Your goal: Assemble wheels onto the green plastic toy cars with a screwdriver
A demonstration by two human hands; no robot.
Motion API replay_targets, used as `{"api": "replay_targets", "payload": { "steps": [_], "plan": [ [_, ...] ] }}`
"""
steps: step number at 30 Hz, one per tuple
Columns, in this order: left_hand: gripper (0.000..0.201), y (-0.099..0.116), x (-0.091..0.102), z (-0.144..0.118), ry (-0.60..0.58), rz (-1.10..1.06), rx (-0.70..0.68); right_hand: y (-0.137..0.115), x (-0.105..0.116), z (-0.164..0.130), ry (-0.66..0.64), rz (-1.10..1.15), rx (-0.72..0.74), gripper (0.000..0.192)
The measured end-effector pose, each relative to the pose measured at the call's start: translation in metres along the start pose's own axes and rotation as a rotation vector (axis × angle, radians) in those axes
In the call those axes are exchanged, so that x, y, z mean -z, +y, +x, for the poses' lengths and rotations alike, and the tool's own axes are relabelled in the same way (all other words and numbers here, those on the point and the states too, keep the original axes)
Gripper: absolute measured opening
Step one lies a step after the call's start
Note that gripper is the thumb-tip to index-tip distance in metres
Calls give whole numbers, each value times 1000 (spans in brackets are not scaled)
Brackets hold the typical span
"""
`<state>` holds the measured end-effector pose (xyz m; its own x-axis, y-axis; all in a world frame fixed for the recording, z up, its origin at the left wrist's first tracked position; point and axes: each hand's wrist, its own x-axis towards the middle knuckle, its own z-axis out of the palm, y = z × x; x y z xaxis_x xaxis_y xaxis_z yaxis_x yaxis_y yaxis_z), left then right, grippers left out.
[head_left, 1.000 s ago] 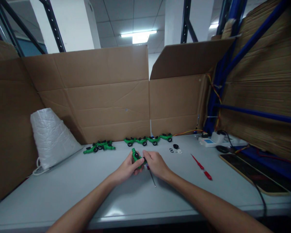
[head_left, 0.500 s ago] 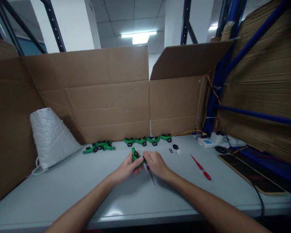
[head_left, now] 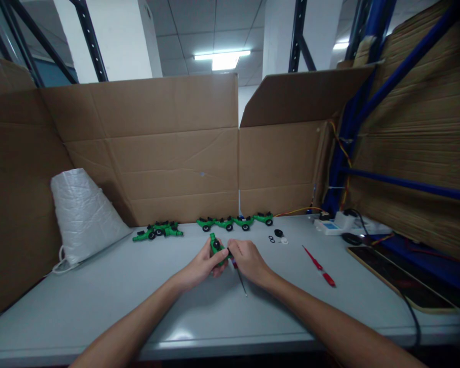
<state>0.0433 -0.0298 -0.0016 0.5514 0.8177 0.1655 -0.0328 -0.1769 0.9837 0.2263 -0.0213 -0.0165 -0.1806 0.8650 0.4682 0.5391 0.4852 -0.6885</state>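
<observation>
My left hand (head_left: 199,267) grips a small green plastic fitting (head_left: 215,246) with a black round part on it, just above the grey table (head_left: 99,301). My right hand (head_left: 250,261) touches the fitting's right side and has a thin screwdriver (head_left: 240,279) tucked under its fingers, the tip pointing toward me. The two hands meet at the table's middle. Behind them lie a row of several finished green fittings (head_left: 233,222) and a second cluster of green fittings (head_left: 158,231) to the left.
A red screwdriver (head_left: 319,266) lies to the right. Small black rings and a white bit (head_left: 276,237) sit near the row. A white bag (head_left: 80,214) stands at left, a dark tablet (head_left: 402,278) and power strip (head_left: 341,225) at right. Cardboard walls (head_left: 168,148) surround the table.
The hands and the fitting stay in nearly the same place; only the camera view has shifted slightly.
</observation>
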Motion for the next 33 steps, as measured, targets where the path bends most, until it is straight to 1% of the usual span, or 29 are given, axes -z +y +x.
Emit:
{"api": "replay_targets", "payload": {
  "steps": [6, 11, 19, 26, 33],
  "plan": [
    [50, -1, 1, 0, -15, 58, -14, 1, 0, -1, -6, -20, 9, 44],
    [53, -2, 2, 1, -14, 37, -11, 3, -1, 0, 2, -40, 38, 45],
    [53, 0, 1, 0, -3, 50, -9, 2, 0, -1, 4, -2, 44, 44],
    [51, -6, 0, 3, 5, 46, -39, 4, -1, -1, -13, 113, 22, 44],
    [50, -9, 0, 3, 61, 84, -49, 11, -6, 3, 30, 259, 23, 35]
  ]
}}
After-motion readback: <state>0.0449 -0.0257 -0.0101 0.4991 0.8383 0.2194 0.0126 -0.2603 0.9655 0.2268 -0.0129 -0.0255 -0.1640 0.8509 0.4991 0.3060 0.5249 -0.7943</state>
